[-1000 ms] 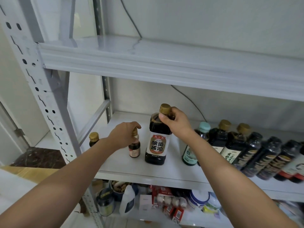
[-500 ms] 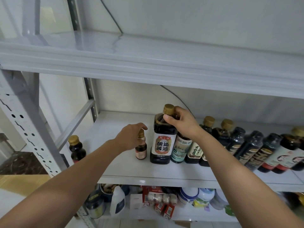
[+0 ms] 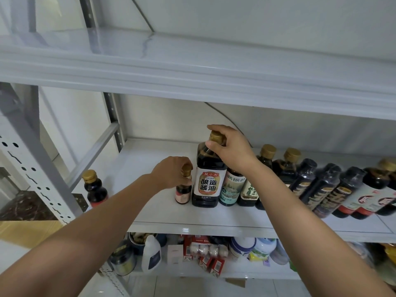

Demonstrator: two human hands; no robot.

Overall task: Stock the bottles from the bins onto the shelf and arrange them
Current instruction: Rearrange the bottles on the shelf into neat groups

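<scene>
A large dark soy sauce bottle (image 3: 206, 185) with a gold cap stands on the white middle shelf (image 3: 150, 159). My right hand (image 3: 230, 146) grips its neck and cap from above. Pressed against its left side stands a small dark bottle (image 3: 183, 192), and my left hand (image 3: 171, 175) holds it around the gold cap. To the right, a row of several dark bottles (image 3: 308, 183) runs along the shelf, starting with a green-labelled bottle (image 3: 232, 190) touching the large one. Another small gold-capped bottle (image 3: 94, 188) stands alone at the shelf's left end.
The upper shelf (image 3: 192, 69) hangs low over the bottles. A perforated grey upright (image 3: 32, 168) and a diagonal brace (image 3: 94, 151) bound the left side. The lower shelf holds a white jug (image 3: 151, 256), jars and red packets (image 3: 205, 251). A cable runs down the back wall.
Both hands have slid their bottles to the right; the large bottle now stands against the green-labelled one, and the small bottle is tight against the large one. My view has shifted right.
</scene>
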